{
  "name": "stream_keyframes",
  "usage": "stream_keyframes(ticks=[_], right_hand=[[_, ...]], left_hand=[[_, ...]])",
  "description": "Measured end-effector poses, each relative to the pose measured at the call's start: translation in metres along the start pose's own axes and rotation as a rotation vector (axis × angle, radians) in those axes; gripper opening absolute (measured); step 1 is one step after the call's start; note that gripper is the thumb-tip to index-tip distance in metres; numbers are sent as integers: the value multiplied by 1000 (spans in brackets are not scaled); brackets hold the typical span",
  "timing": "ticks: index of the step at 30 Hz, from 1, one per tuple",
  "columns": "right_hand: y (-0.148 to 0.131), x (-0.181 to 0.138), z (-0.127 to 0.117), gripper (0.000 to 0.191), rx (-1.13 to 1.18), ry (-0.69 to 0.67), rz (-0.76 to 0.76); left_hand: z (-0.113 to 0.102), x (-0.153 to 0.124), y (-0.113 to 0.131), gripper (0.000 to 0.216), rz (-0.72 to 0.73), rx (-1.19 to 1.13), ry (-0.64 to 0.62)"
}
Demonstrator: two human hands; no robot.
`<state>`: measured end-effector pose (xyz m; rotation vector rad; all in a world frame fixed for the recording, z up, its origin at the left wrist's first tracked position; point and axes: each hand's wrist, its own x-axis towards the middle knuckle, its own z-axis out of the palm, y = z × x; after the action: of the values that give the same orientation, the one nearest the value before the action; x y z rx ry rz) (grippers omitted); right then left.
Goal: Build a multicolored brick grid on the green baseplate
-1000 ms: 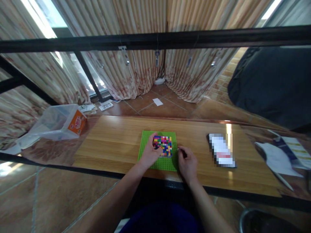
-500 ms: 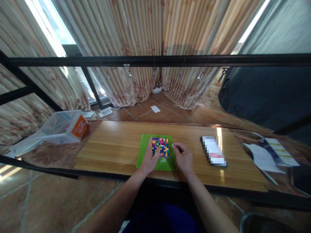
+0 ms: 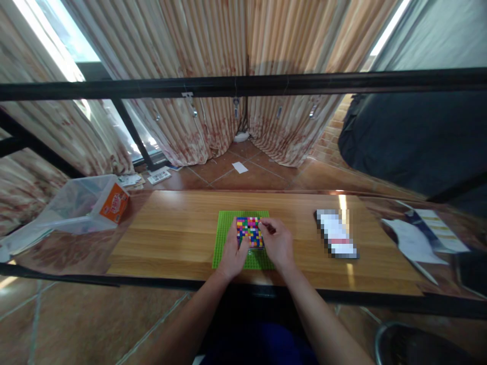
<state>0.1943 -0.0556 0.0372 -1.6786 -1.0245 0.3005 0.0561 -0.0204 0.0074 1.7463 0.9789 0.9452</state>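
A green studded baseplate (image 3: 227,233) lies on the wooden table (image 3: 178,228) in front of me. On it sits a square patch of small multicoloured bricks (image 3: 249,231). My left hand (image 3: 233,253) rests on the plate against the patch's left and near side, fingers touching the bricks. My right hand (image 3: 277,243) is at the patch's right edge, thumb and forefinger pinched together at its upper right corner; what they hold is too small to see.
A clear plastic box with an orange label (image 3: 95,203) stands at the table's left end. A pixelated flat object (image 3: 337,234) lies to the right, papers (image 3: 416,238) further right. A black bar (image 3: 243,85) crosses the view; curtains hang behind.
My right hand has moved left and forward, from beside the plate to the upper right corner of the brick patch. My left hand stays against the patch's left side.
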Motion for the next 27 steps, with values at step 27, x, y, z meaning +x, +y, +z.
stream_keyframes(ticks=[27], right_hand=[[17, 5, 18, 33, 253, 67, 221]], left_hand=[[-1, 0, -1, 64, -13, 35, -1]])
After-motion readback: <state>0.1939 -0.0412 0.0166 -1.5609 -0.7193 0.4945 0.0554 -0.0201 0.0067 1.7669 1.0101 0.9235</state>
